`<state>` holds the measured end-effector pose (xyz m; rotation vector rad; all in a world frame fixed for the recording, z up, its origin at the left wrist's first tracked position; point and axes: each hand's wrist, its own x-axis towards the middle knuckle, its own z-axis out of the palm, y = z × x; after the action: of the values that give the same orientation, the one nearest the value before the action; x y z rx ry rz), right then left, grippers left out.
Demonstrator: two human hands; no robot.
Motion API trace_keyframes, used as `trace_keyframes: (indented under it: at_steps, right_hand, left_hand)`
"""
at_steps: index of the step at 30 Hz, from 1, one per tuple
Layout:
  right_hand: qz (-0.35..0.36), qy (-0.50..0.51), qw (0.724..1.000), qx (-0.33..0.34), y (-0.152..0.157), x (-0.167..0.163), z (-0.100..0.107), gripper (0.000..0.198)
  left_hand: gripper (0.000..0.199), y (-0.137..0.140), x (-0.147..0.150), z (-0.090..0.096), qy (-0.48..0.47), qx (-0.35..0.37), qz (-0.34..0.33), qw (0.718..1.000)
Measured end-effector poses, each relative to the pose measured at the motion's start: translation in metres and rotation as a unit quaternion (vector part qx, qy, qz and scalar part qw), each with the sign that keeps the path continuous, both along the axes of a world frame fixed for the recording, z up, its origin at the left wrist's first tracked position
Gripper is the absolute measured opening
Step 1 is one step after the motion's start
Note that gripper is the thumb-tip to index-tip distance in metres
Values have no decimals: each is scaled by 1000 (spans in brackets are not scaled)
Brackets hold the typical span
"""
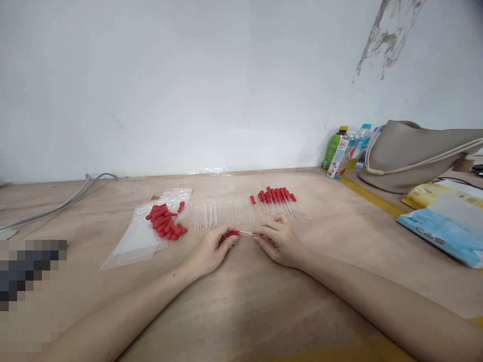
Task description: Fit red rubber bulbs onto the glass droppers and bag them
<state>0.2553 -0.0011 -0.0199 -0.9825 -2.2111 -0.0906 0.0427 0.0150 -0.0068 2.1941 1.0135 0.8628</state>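
Observation:
Between thumb and fingers, my left hand pinches a red rubber bulb. My right hand grips a clear glass dropper tube, whose end meets the bulb; how far it sits inside is hidden. Behind my hands lies a row of bare glass tubes. Right of them, several droppers with red bulbs lie side by side, and one more dropper is slightly apart. A heap of loose red bulbs rests on clear plastic bags to the left.
A grey cable runs along the table's left. At the back right stand several drink bottles beside a grey bag. A blue and yellow tissue pack lies at the right. Yellow tape crosses the brown table covering.

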Motion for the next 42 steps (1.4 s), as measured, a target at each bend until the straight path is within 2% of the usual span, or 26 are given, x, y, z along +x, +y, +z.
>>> trace_keyframes:
  at_steps: [4, 11, 15, 21, 26, 34, 39, 42]
  right_hand:
    - [21, 0, 1000, -4, 2, 0, -1, 19]
    - [63, -4, 997, -36, 3, 3, 4, 18]
    - [60, -28, 997, -35, 3, 6, 8, 18]
    - [40, -70, 997, 4, 0, 3, 11, 20]
    - [37, -81, 996, 3, -3, -3, 9, 22]
    - [15, -97, 993, -71, -6, -13, 9, 26]
    - [34, -88, 988, -123, -6, -14, 11, 27]
    - [26, -107, 986, -122, -9, -16, 18, 28]
  left_hand:
    - [19, -2, 1, -2, -30, -45, -17, 998]
    - [20, -6, 0, 3, 0, -50, -29, 998]
    - [20, -7, -1, 3, 35, -28, -54, 998]
    - [23, -7, -2, 2, 92, 3, -35, 995]
    - [21, -6, -3, -2, 107, 16, -46, 993]
    - [20, -7, -3, -2, 100, 42, -55, 993]
    - [21, -7, -3, 0, 108, 103, -76, 986]
    - [21, -4, -6, 1, 119, 148, -86, 978]
